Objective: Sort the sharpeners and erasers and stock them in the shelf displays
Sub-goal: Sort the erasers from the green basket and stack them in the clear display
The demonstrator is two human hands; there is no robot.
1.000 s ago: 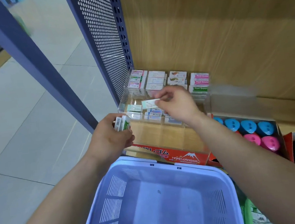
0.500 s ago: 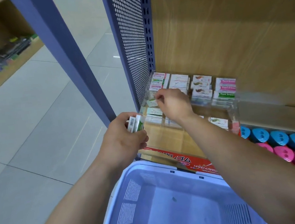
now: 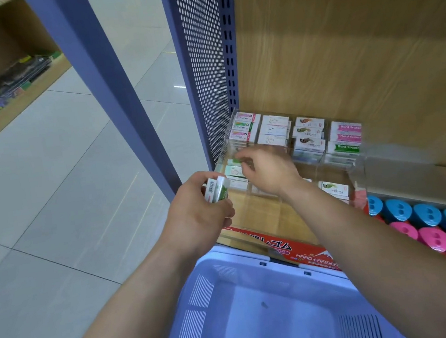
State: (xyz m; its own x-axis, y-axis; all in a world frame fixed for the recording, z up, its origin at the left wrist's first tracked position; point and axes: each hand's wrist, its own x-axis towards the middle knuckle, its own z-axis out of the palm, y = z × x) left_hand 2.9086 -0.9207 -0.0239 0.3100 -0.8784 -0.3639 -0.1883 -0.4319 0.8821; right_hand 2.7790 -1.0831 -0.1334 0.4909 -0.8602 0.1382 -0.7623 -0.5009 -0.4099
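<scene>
A clear acrylic display (image 3: 336, 164) on the wooden shelf holds rows of boxed erasers (image 3: 308, 133). My left hand (image 3: 199, 216) grips a small stack of white-and-green erasers (image 3: 216, 189) in front of the display's left end. My right hand (image 3: 268, 170) reaches into the front-left compartment, its fingertips pinching a green-labelled eraser (image 3: 234, 161) above the erasers lying there. Blue and pink sharpeners (image 3: 431, 227) fill a box to the right.
A lavender plastic basket (image 3: 261, 304) sits right below my arms, nothing visible inside. A red "Hard Eraser" carton (image 3: 291, 251) lies along the shelf front. A perforated blue side panel (image 3: 205, 67) and blue post (image 3: 109, 78) bound the left; tiled floor lies beyond.
My right hand has carried its eraser leftward into the front-left compartment. The camera has swung left. My left hand still holds its stack.
</scene>
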